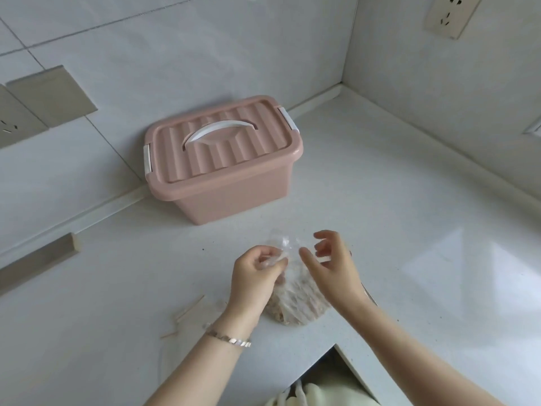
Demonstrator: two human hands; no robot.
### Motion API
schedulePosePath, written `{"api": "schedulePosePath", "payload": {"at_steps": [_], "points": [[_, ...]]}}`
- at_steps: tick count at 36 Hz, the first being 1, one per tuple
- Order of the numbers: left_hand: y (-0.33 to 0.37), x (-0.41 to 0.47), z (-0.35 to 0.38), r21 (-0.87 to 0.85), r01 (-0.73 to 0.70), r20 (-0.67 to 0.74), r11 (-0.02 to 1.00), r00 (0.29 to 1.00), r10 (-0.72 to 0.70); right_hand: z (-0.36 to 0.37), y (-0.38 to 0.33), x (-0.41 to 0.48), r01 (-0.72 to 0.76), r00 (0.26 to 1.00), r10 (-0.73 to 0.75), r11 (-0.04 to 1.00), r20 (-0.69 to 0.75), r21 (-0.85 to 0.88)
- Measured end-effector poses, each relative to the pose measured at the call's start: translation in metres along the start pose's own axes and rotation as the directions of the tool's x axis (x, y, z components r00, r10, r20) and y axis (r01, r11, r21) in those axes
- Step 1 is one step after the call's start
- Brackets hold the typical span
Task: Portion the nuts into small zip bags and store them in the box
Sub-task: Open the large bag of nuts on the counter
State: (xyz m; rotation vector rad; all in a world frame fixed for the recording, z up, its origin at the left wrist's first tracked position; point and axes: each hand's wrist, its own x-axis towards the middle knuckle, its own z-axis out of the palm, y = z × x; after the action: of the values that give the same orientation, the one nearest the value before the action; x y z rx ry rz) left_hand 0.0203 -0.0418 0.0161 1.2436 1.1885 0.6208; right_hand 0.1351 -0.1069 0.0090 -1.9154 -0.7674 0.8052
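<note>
Head view: your left hand (257, 273) pinches the soft, slippery nut bag (298, 301) by its neck, likely your best hold; right hand (333, 265) empty.

A clear, bulging bag of nuts (295, 303) lies with its neck lifted; the closed pink box (234, 197) stands apart behind it.

A white speckled stone countertop (409, 200) fills a corner, edged by a low raised lip (316, 99) where it meets the pale grey tiled wall (175, 54). High on the right wall sits a beige wall socket (450, 16). On the left wall, another beige socket plate (14, 118) lies just beside a blank beige cover plate (52, 95). Lower left, by the lip, is a beige rectangular strip (38, 259) — whether on wall or counter is unclear. Below the counter's notched front edge shows pale cream fabric with a cord (316, 391).
</note>
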Motion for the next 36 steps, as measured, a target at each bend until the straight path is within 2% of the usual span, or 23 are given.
{"api": "schedulePosePath", "payload": {"at_steps": [3, 4, 7, 9, 11, 13, 14, 19, 22, 26, 29, 31, 33, 36], "points": [[0.013, -0.013, -0.004, 0.053, -0.116, 0.145, 0.992, 0.984, 0.107, -0.003, -0.028, -0.016, -0.038, 0.976, 0.013, 0.993, 0.217, 0.111], [0.017, -0.018, -0.005, 0.072, -0.146, 0.221, 0.987, 0.967, 0.127, -0.003, -0.03, -0.016, -0.073, 0.969, 0.041, 0.99, 0.242, 0.123], [0.022, -0.025, -0.012, 0.086, -0.146, 0.365, 0.986, 0.925, 0.105, -0.003, -0.029, -0.009, -0.104, 0.98, 0.083, 0.989, 0.179, 0.11], [0.022, -0.025, -0.018, 0.084, -0.109, 0.312, 0.991, 0.947, 0.077, -0.008, -0.024, -0.004, -0.092, 0.988, 0.072, 0.985, 0.137, 0.149], [0.016, -0.021, -0.023, 0.107, -0.101, 0.16, 0.989, 0.984, 0.084, -0.014, -0.021, -0.003, -0.084, 0.989, 0.054, 0.971, 0.135, 0.223], [0.012, -0.018, -0.028, 0.174, -0.135, 0.006, 0.975, 0.991, 0.136, -0.021, -0.019, -0.003, -0.065, 0.988, 0.025, 0.961, 0.151, 0.269], [0.013, -0.018, -0.028, 0.196, -0.14, -0.021, 0.97, 0.989, 0.147, -0.023, -0.018, -0.004, -0.053, 0.987, 0.01, 0.962, 0.158, 0.269], [0.019, -0.014, -0.019, 0.263, -0.056, 0.128, 0.963, 0.992, 0.023, -0.031, -0.016, -0.006, -0.009, 0.971, -0.029, 0.988, 0.238, 0.157], [0.015, -0.006, -0.009, 0.407, -0.195, 0.21, 0.893, 0.971, 0.116, -0.036, -0.015, -0.006, 0.048, 0.968, -0.075, 0.992, 0.238, 0.118], [0.007, -0.01, -0.007, 0.536, -0.426, 0.352, 0.729, 0.897, 0.266, -0.043, -0.008, -0.005, 0.165, 0.982, -0.167, 0.986, 0.092, 0.025], [0.001, -0.008, -0.016, 0.609, -0.417, 0.349, 0.675, 0.905, 0.244, -0.053, -0.003, -0.004, 0.319, 0.947, -0.32, 0.927, 0.027, -0.198], [-0.008, -0.001, -0.025, 0.673, -0.37, 0.304, 0.64, 0.928, 0.217, -0.057, -0.002, -0.003, 0.438, 0.897, -0.426, 0.829, 0.115, -0.347], [-0.015, 0.005, -0.03, 0.705, -0.331, 0.259, 0.627, 0.943, 0.206, -0.054, -0.001, -0.003, 0.53, 0.848, -0.444, 0.729, 0.291, -0.433], [-0.019, 0.008, -0.028, 0.703, -0.253, 0.168, 0.664, 0.967, 0.191, -0.042, 0.002, 0.0, 0.538, 0.813, -0.268, 0.684, 0.517, -0.493]]}}
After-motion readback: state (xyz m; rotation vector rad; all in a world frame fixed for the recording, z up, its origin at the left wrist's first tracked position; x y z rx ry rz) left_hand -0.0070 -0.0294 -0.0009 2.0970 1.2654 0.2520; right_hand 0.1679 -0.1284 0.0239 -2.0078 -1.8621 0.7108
